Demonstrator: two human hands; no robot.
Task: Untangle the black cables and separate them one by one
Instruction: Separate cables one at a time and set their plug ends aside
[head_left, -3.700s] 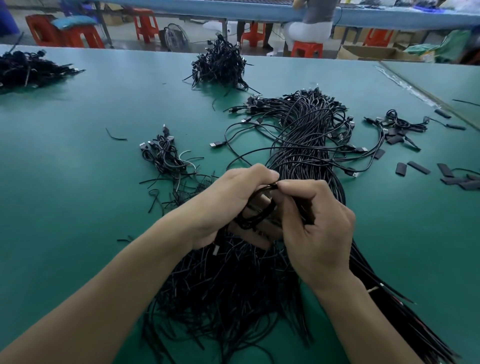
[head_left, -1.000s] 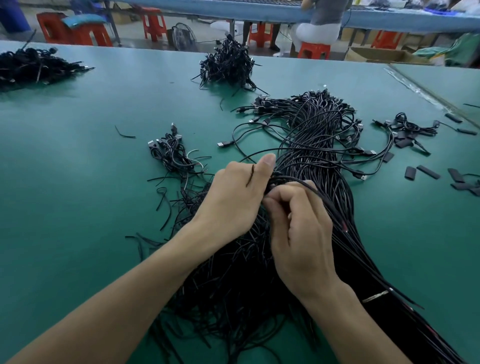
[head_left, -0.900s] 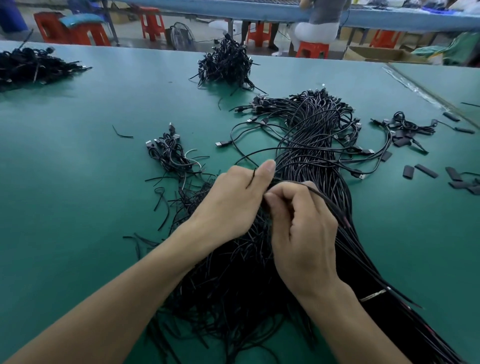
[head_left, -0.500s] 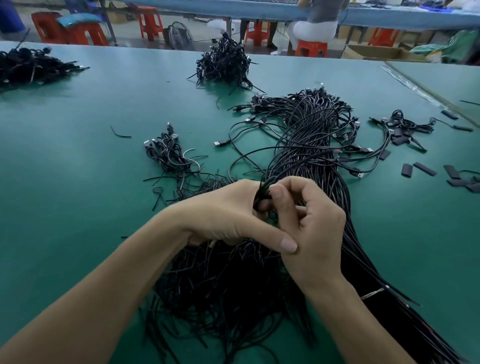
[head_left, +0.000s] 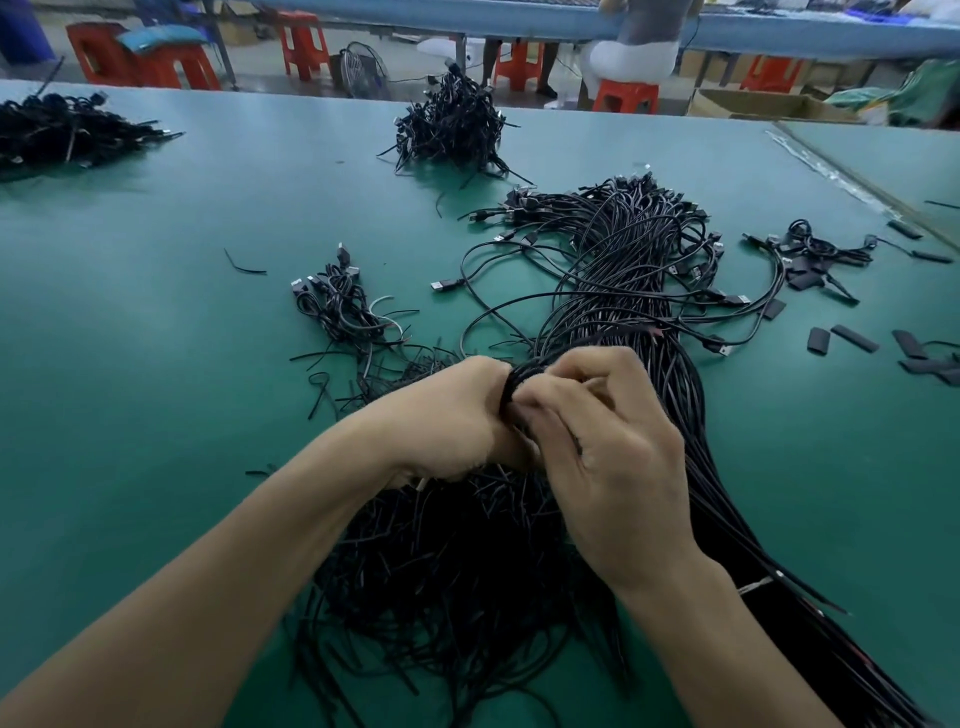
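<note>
Over the middle of the green table (head_left: 156, 364), seen from the head camera, both hands meet knuckle to knuckle above a large heap of black cables (head_left: 618, 291). The left hand (head_left: 447, 415) is curled into a fist, its fingers closed around a small bunch of cable strands (head_left: 519, 376) that arches up out of the gap between the hands. The right hand (head_left: 608, 447) is also clenched, fingers bent inward and pinching the same bunch from the other side; the exact fingertip contact is hidden behind the knuckles. The gripped strands run away from the hands into the big heap, which fans out with plug ends towards the far side, while a thick band of it passes under the right wrist and off the lower right corner. Beneath both forearms lies a dense mat of short cut wire ends (head_left: 457, 571). Just left of the heap sits a small knotted cluster of cables (head_left: 337, 306), apart from the hands. Farther off, a separate pile (head_left: 452, 124) stands near the far edge, and another pile (head_left: 62, 130) lies at the far left. A small tangle (head_left: 810, 254) and loose black sleeve pieces (head_left: 852, 338) rest to the right, near the seam of the table. Bare green surface stretches wide on the left side and, narrower, to the right of the right forearm.
</note>
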